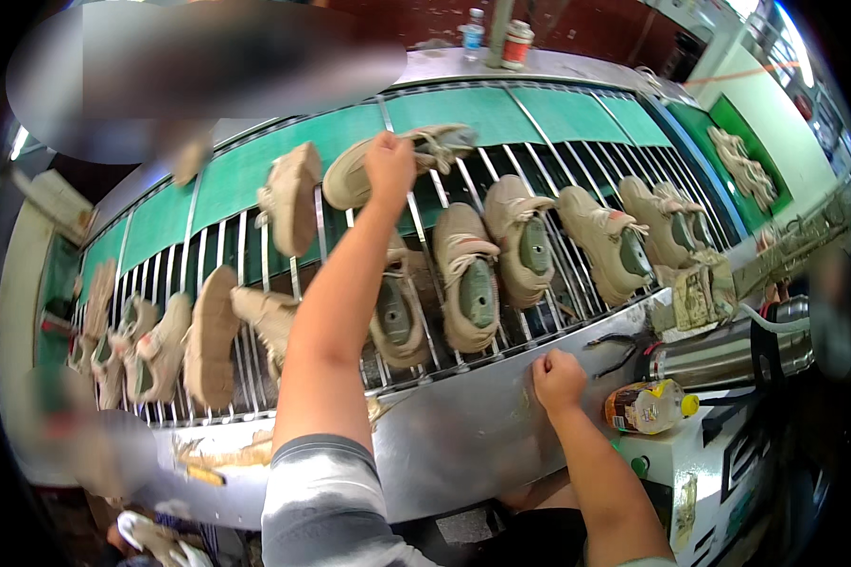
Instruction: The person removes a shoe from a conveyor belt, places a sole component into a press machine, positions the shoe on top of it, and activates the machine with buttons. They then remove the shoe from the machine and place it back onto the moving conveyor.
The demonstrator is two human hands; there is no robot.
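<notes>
My left hand (390,168) reaches over the roller conveyor (424,375) and is closed on a beige lace-up shoe (348,180), which lies crosswise at the far side of the rollers. Part of that shoe is hidden behind the hand. To its left, another beige shoe (293,198) is tipped on its side. Below my left forearm a shoe (272,317) is partly covered. My right hand (559,380) is curled into a fist against the metal ledge (473,435), with nothing visible in it. Just beyond it stand beige shoes (467,283) with green insoles.
More shoes line the rollers at right (607,241) and left (211,335). A black-handled tool (616,352), a steel flask (728,350) and a yellow-capped bottle (652,406) lie on the right. A yellow-handled tool (205,474) rests on the near ledge. Two bottles stand at the back.
</notes>
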